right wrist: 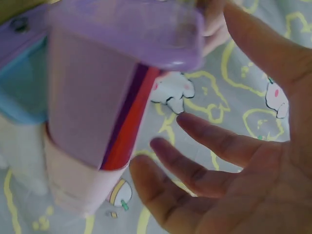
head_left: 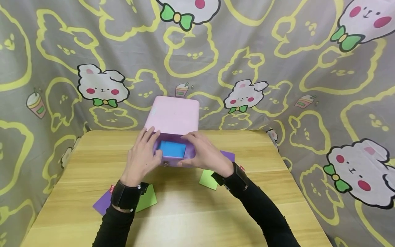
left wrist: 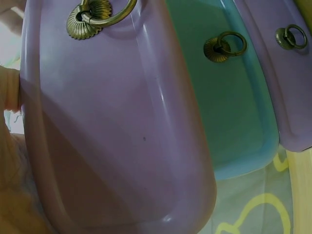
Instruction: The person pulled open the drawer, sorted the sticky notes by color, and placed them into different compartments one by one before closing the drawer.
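Observation:
A small chest of drawers with a pink top (head_left: 174, 115) stands at the back of the table. Its purple top drawer (head_left: 165, 161) is pulled out, with a flat blue thing (head_left: 172, 149) lying inside. My left hand (head_left: 140, 157) lies along the left side, fingertips by the chest's top edge and thumb at the drawer. My right hand (head_left: 205, 154) is at the right side, its fingers (right wrist: 214, 136) spread and apart from the drawer wall (right wrist: 87, 92). In the left wrist view a brass ring pull (left wrist: 100, 17) hangs on the purple drawer front.
A teal drawer (left wrist: 229, 107) and another purple drawer (left wrist: 287, 73) lie below the pulled-out one. Purple cards (head_left: 103, 203) and green cards (head_left: 146, 198) lie on the wooden table (head_left: 179, 216) at both sides. A patterned curtain (head_left: 197, 44) surrounds the table.

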Demonstrator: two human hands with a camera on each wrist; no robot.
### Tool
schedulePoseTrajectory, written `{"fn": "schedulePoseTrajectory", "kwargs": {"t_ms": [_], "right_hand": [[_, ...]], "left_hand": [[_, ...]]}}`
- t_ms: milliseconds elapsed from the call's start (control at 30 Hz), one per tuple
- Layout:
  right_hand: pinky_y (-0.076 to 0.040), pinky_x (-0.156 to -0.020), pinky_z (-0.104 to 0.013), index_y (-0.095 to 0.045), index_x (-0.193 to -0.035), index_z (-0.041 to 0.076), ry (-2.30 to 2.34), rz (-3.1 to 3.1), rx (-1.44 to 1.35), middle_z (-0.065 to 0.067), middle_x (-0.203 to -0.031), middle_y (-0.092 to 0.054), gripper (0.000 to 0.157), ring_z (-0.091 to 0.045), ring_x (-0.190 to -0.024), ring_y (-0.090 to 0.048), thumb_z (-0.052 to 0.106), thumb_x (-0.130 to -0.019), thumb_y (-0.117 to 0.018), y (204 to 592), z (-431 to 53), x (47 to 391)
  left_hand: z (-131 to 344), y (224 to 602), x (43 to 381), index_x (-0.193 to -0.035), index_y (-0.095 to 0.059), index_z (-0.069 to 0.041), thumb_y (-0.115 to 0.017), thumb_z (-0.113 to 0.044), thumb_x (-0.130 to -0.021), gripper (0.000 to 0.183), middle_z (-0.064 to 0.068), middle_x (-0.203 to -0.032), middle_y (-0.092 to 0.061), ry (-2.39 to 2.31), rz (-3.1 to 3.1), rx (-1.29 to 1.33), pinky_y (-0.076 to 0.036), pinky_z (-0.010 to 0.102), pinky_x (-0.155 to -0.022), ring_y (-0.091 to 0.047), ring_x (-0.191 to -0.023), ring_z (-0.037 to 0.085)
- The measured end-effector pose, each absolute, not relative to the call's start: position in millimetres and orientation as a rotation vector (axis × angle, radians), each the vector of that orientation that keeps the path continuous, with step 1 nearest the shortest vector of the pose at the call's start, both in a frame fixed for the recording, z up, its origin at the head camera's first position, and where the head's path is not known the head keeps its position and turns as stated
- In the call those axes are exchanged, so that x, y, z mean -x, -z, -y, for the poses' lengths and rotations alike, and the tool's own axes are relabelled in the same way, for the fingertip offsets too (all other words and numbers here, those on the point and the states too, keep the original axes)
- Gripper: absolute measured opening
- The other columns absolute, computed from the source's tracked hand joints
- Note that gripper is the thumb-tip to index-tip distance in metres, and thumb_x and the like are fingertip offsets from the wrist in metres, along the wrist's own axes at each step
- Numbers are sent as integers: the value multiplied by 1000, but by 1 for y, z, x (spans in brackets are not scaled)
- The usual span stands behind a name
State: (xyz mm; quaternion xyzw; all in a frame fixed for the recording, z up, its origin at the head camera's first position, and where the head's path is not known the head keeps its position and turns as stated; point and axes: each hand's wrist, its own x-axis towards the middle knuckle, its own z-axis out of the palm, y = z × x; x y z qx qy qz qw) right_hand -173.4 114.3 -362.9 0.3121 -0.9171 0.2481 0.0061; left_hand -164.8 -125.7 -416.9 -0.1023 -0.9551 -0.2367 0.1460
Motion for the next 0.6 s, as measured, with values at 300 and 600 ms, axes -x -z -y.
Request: {"fn": "schedulePoseTrajectory", "kwargs": {"t_ms": [300,600], "right_hand": [[-38,-119,-57,-38,-155,12,-647,2973,-860,-17,-166,-29,113,-38,-151,-33,54,-65,-92,379,-122,185],[-36,-120,-58,-34,-158,14,-732,2995,-846,-5,-170,-25,118,-33,-156,-26,55,-63,-93,385,-127,194]], "left_hand": [[123,418,167,-148,-51,-8,-57,-23,-88,62,15,-162,-41,688,2707,287,-49,71,-97,-30,-152,40],[120,421,171,-140,-57,-7,-57,-21,-85,57,17,-155,-49,648,2630,280,-51,71,-94,-38,-146,42]]}}
